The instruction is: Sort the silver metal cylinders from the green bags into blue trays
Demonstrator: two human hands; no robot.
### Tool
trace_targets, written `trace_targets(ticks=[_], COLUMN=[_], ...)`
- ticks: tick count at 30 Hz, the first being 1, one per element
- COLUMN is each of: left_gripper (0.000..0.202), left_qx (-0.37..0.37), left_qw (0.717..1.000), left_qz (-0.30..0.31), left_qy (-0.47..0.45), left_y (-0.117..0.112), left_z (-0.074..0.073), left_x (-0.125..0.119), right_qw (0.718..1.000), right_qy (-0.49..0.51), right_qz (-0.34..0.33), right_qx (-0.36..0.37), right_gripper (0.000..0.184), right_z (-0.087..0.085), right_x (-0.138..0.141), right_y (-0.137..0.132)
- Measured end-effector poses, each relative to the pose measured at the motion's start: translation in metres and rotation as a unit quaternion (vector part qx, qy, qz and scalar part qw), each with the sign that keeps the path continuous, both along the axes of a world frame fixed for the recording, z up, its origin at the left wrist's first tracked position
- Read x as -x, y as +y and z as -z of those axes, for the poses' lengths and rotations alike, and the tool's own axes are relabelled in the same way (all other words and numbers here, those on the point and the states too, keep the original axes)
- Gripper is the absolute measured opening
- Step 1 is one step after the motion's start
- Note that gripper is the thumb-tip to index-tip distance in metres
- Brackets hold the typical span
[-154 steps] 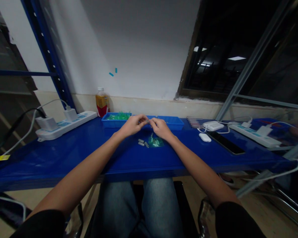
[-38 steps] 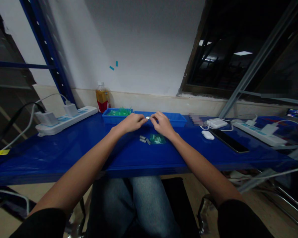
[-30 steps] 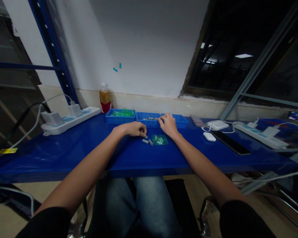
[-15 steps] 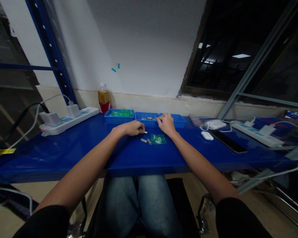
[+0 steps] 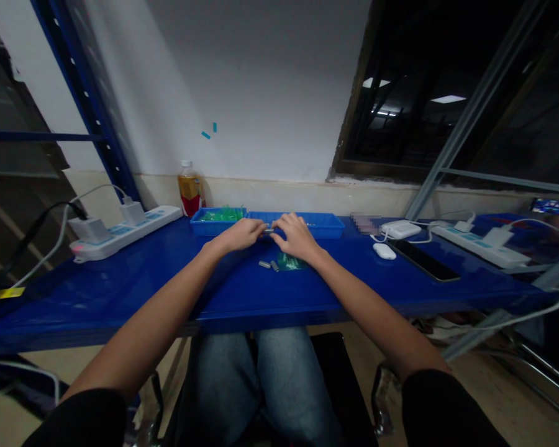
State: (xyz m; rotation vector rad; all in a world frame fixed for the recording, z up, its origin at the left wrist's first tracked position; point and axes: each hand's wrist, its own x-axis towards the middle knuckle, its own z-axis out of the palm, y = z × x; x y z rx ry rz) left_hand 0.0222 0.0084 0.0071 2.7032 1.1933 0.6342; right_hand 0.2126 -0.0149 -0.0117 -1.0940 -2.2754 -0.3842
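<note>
My left hand (image 5: 245, 234) is closed, thumb and fingers pinching one end of a small silver metal piece (image 5: 269, 230). From the other side my right hand (image 5: 297, 237) meets it, its thumb and fingertips closed at the piece's other end. Both hands are just in front of the blue trays (image 5: 328, 230), partly covering the middle one. On the table below them lie two more grey metal pieces (image 5: 264, 264), side by side. A small green clear bag (image 5: 289, 263) lies under my right hand, which hides part of it.
Green plastic bags (image 5: 223, 215) fill the left tray. Behind stands a drink bottle (image 5: 189, 189). A power strip (image 5: 125, 233) lies on the left. To the right are a white earphone case (image 5: 384, 251), a black phone (image 5: 423, 259), white cables and another power strip (image 5: 482, 245).
My right hand has come out of the middle tray and moved left to my left hand. My left hand has lifted the metal piece slightly. The view has shifted a little.
</note>
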Motion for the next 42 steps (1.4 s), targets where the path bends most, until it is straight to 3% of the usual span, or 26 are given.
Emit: trace_targets(ticks=[4, 11, 16, 24, 29, 35, 39, 42], left_gripper=[0.038, 0.025, 0.022, 0.039, 0.026, 0.027, 0.031, 0.026], left_qx=[-0.005, -0.061, -0.083, -0.074, -0.072, -0.083, -0.064, -0.050], left_qw=[1.000, 0.991, 0.992, 0.995, 0.992, 0.991, 0.995, 0.996], left_qz=[0.012, 0.059, 0.040, 0.023, 0.037, 0.041, 0.031, 0.061], left_qy=[-0.022, -0.099, -0.086, -0.066, -0.094, -0.099, -0.069, -0.039], left_y=[0.002, 0.000, 0.000, -0.006, -0.007, -0.004, -0.003, -0.005], left_z=[0.001, 0.002, 0.002, -0.004, -0.002, 0.002, 0.003, 0.004], left_x=[0.001, 0.000, -0.001, -0.002, -0.002, -0.002, -0.002, -0.005], right_qw=[1.000, 0.999, 0.997, 0.994, 0.995, 0.997, 0.995, 0.989], right_qy=[0.004, 0.039, 0.072, 0.098, 0.094, 0.072, 0.069, 0.063], right_qz=[-0.005, -0.010, -0.032, -0.052, -0.032, -0.005, 0.073, 0.137], right_qx=[-0.007, 0.003, 0.001, -0.016, -0.016, -0.014, -0.007, -0.006], right_gripper=[0.019, 0.029, 0.023, 0.016, 0.024, 0.031, 0.032, 0.032], right_z=[0.003, 0.002, 0.003, 0.003, 0.004, 0.006, 0.009, 0.012], right_x=[-0.001, -0.002, 0.000, 0.000, -0.001, -0.003, -0.011, -0.019], right_y=[0.004, 0.008, 0.008, 0.005, 0.009, 0.015, 0.023, 0.030])
